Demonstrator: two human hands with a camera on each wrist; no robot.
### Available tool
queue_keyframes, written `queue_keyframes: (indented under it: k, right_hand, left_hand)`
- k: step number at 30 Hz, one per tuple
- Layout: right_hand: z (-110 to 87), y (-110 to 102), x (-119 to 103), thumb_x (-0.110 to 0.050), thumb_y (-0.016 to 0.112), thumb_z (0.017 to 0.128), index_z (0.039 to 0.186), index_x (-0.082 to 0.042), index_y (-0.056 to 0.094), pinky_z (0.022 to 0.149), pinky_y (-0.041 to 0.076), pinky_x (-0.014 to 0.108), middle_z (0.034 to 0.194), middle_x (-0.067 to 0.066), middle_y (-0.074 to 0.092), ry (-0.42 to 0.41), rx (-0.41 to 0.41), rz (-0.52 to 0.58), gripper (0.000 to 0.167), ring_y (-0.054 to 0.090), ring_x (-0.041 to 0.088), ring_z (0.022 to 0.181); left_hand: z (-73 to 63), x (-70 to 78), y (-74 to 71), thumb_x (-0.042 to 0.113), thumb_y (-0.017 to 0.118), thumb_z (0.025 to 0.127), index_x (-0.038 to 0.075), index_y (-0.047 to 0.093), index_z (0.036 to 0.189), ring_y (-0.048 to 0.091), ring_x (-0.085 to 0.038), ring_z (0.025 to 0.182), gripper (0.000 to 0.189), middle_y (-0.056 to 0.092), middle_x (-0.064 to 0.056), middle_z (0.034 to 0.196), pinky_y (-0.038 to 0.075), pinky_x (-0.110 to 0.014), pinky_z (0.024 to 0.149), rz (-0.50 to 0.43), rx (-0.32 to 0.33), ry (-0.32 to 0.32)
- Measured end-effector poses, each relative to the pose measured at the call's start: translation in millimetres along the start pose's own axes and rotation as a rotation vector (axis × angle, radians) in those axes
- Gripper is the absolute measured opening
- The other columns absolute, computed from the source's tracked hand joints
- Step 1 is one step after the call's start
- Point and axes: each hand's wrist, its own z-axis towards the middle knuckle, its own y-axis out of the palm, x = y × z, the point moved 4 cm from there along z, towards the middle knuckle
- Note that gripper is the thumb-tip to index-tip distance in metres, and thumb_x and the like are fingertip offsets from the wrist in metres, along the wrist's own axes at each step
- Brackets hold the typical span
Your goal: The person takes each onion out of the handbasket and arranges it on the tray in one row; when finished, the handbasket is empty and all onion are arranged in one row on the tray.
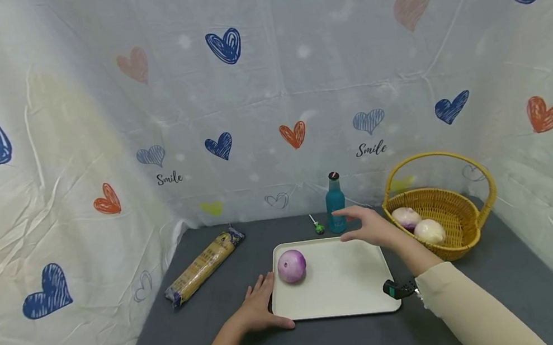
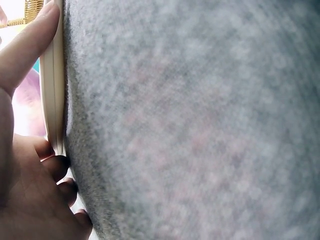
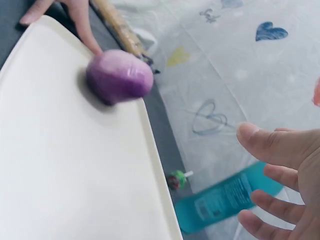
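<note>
A cream rectangular tray point(image 1: 339, 284) lies on the dark table with one purple onion point(image 1: 291, 266) on its left part. My left hand point(image 1: 260, 307) spreads around the tray's near left corner, fingers along the left side and thumb at the front edge; in the left wrist view the thumb point(image 2: 31, 42) touches the rim. Over the tray's far right part hovers my right hand point(image 1: 370, 227), empty, thumb and fingers apart. It overlaps the blue bottle point(image 1: 335, 203) in the head view; in the right wrist view the bottle point(image 3: 220, 202) stands beyond the fingers.
A yellow wicker basket point(image 1: 449, 207) holding two pale onions point(image 1: 429, 232) stands right of the tray. Behind the tray lies a green lollipop point(image 1: 319, 227). A long yellow packet point(image 1: 204, 265) lies at the left. Heart-printed cloth point(image 1: 258, 95) hangs behind the table.
</note>
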Motion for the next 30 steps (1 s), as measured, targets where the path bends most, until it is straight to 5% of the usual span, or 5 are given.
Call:
queue_keyframes:
  k: [21,30]
  right_hand:
    - [-38.7,-97,47,-0.036,0.075,0.092,0.144,-0.012,0.057,0.095,0.052,0.058,0.141,0.024,0.058,0.11,-0.028,-0.037,0.06,0.057,0.049,0.122]
    - [-52.5,-130,88,-0.033,0.071,0.095,0.143,-0.005,0.056,0.095,0.055,0.051,0.138,0.022,0.061,0.126,-0.019,-0.021,0.058,0.062,0.041,0.121]
  left_hand:
    - [-3.6,2.9,-2.7,0.062,0.086,0.067,0.001,0.011,0.162,0.007,-0.041,0.156,0.135,0.017,-0.02,0.168,0.006,-0.068,0.12,-0.006,0.004,0.011]
    - [-3.1,1.4,-1.0,0.07,0.084,0.063,0.003,0.011,0.162,0.006,-0.043,0.155,0.14,0.016,-0.022,0.167,0.003,-0.069,0.119,-0.027,0.013,0.032]
